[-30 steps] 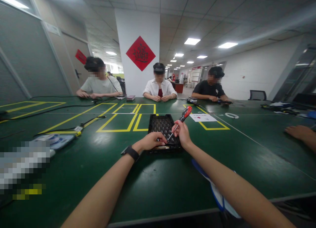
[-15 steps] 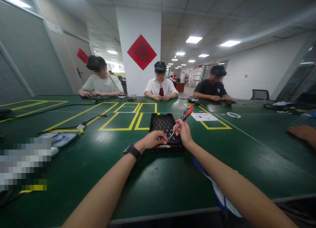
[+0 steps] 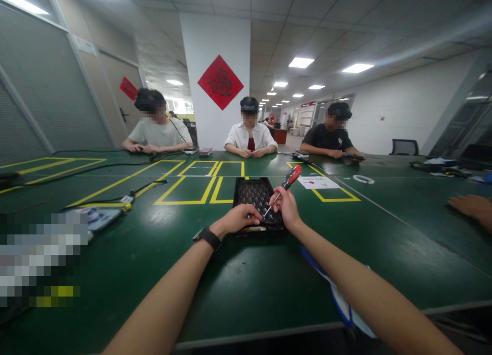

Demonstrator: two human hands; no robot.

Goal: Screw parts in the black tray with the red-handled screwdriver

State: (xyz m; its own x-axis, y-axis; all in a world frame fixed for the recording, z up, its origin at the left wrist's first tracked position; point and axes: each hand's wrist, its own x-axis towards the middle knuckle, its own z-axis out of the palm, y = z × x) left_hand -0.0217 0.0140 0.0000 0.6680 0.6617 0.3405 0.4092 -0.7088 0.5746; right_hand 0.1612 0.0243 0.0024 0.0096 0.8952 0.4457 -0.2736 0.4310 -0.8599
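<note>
A black tray-like case (image 3: pixel 251 191) with a patterned inside lies on the green table (image 3: pixel 230 293) in front of me. My right hand (image 3: pixel 285 206) is closed round a screwdriver (image 3: pixel 291 176) with a red and black handle. The screwdriver slants, its metal shaft pointing down and left to the near part of the case. My left hand (image 3: pixel 244 218) rests over the near left corner of the case, fingertips pinched together close to the screwdriver's tip. Whatever those fingertips hold is too small to make out. A pale strip shows along the near edge of the case.
A white paper sheet (image 3: pixel 319 182) and a white ring (image 3: pixel 363 179) lie to the right. Cables (image 3: pixel 149 185) and a plastic packet (image 3: pixel 102 216) are on the left. Three people sit across the table; another person's hand (image 3: pixel 467 206) rests at the right edge.
The view has shifted slightly. Both hands, the screwdriver and the case keep nearly the same positions relative to one another.
</note>
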